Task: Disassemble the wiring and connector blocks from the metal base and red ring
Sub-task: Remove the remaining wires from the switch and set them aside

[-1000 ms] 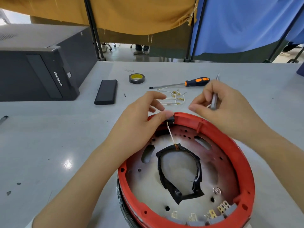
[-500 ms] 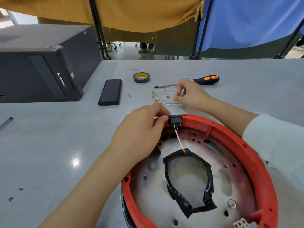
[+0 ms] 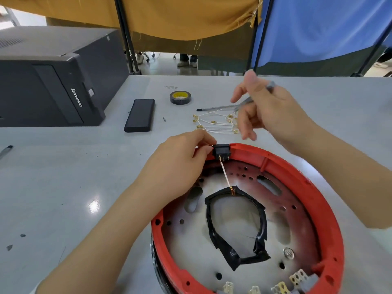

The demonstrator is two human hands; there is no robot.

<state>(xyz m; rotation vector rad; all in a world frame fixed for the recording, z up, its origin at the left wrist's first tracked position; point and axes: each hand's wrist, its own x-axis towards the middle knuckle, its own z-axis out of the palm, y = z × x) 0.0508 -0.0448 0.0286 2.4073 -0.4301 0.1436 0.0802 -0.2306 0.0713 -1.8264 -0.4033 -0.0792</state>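
a grey table [image 3: 63, 177] is taken up mostly by a black lenovo computer case [image 3: 53, 81] at the far left and the red ring [image 3: 331, 209] at the near right, which is seated around the perforated metal base [image 3: 186, 236]. a loop of black tape [image 3: 235, 253] is stuck around the base's centre opening, and pale connector blocks [image 3: 297, 277] are lined up along the near inside edge of the ring. the left hand [image 3: 178, 164] is laid on the ring's far rim, with fingertips pinched right beside the black switch [image 3: 221, 150] that's set into the rim. the right hand [image 3: 269, 109] is held up above the table behind the ring, a thin metal tool [image 3: 270, 84] gripped in it, other fingers loosely spread. a black rectangular block [image 3: 140, 118] is lying near the case, a tape roll [image 3: 180, 97] further back. loose white wires with brass terminals [image 3: 214, 124] are piled just behind the ring, and a single wire [image 3: 226, 176] is strung from the switch to the taped loop.
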